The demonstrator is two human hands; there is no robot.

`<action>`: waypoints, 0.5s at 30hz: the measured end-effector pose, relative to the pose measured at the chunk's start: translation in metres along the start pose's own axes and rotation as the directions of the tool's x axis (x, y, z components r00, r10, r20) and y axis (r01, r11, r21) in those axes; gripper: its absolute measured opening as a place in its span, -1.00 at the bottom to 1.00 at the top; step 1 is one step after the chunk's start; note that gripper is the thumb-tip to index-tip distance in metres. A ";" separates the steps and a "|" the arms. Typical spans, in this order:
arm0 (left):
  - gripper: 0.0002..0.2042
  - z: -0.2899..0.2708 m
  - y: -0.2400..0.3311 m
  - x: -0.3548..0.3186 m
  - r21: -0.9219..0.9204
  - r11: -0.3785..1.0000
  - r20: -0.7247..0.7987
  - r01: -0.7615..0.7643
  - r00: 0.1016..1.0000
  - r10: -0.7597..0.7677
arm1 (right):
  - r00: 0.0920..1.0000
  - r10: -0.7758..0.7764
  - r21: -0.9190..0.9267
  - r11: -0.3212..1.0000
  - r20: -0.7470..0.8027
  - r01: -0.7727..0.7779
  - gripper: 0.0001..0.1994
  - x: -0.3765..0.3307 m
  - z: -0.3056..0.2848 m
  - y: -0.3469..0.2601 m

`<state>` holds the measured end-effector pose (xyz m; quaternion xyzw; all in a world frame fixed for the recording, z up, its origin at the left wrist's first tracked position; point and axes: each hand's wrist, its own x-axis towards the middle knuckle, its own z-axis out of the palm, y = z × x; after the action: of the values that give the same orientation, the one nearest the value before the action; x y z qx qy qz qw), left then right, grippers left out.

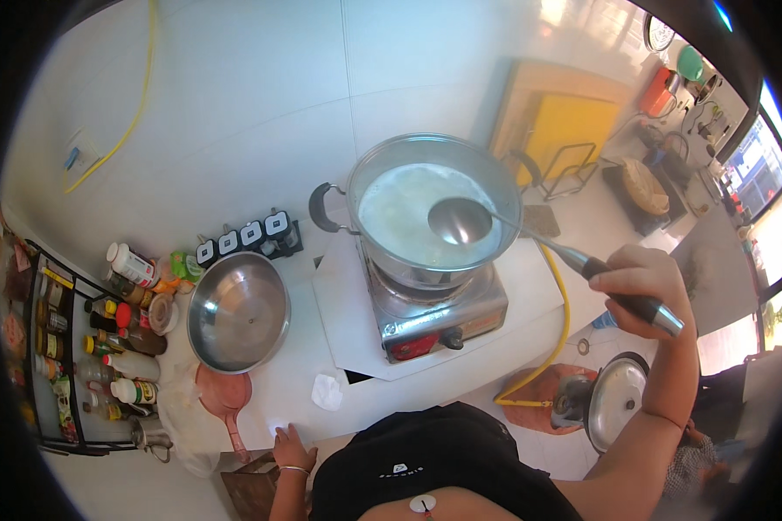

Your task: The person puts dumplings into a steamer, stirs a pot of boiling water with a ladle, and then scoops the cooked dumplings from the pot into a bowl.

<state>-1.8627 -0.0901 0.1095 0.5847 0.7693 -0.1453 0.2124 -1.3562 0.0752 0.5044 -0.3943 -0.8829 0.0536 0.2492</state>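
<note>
My right hand (639, 282) is wrapped round the dark handle of a steel ladle (459, 222). The ladle's round bowl is over the cloudy whitish liquid (400, 208) inside a large steel pot (393, 271); whether it touches the surface I cannot tell. The pot has two dark side handles and stands on a silver gas stove (439, 321). Down at the counter's front edge, my left hand (294, 451) rests with its fingers spread and holds nothing. The nearest things to it are a crumpled white tissue (327, 392) and the handle of a reddish plastic dipper (226, 395).
A wide steel bowl (239, 313) lies left of the stove, before several black-lidded seasoning boxes (252, 234). Bottles and jars crowd a black rack (71, 365). A yellow hose (566, 321) curves from the stove. Behind stand cutting boards (565, 130); a lid (617, 401) sits lower right.
</note>
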 end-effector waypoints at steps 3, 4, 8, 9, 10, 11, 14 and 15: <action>-0.07 -0.002 0.021 0.001 0.096 0.989 0.017 0.112 0.993 -0.115 | 0.995 -0.007 0.017 1.000 0.099 0.006 -0.65 -0.006 -0.012 0.017; -0.06 -0.001 0.024 0.002 0.096 0.986 0.010 0.137 0.990 -0.138 | 0.992 -0.032 0.016 0.999 0.120 0.030 -0.65 -0.005 -0.016 0.020; -0.05 0.013 0.024 0.006 0.081 0.976 -0.025 0.200 0.980 -0.198 | 0.978 -0.101 0.055 0.994 0.185 0.092 -0.64 0.004 -0.020 0.029; -0.05 0.012 0.026 0.007 0.073 0.977 -0.034 0.201 0.979 -0.199 | 0.974 -0.117 0.065 0.992 0.195 0.107 -0.66 0.007 -0.021 0.032; -0.05 0.011 0.028 0.009 0.065 0.977 -0.043 0.202 0.979 -0.199 | 0.970 -0.135 0.076 0.990 0.204 0.121 -0.67 0.009 -0.021 0.033; -0.05 0.013 0.027 0.010 0.056 0.980 -0.072 0.193 0.979 -0.189 | 0.965 -0.144 0.078 0.988 0.221 0.129 -0.62 0.009 -0.020 0.035; -0.05 0.022 0.022 0.009 0.030 0.982 -0.142 0.184 0.974 -0.178 | 0.926 -0.203 0.110 0.978 0.319 0.177 -0.70 0.015 -0.014 0.045; -0.05 0.024 0.023 0.010 0.021 0.983 -0.150 0.183 0.973 -0.178 | 0.913 -0.201 0.103 0.979 0.355 0.175 -0.70 0.018 -0.012 0.046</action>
<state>-1.8390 -0.0869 0.0849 0.5251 0.8302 -0.1339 0.1308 -1.3296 0.1184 0.5086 -0.2820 -0.9452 0.1318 0.0988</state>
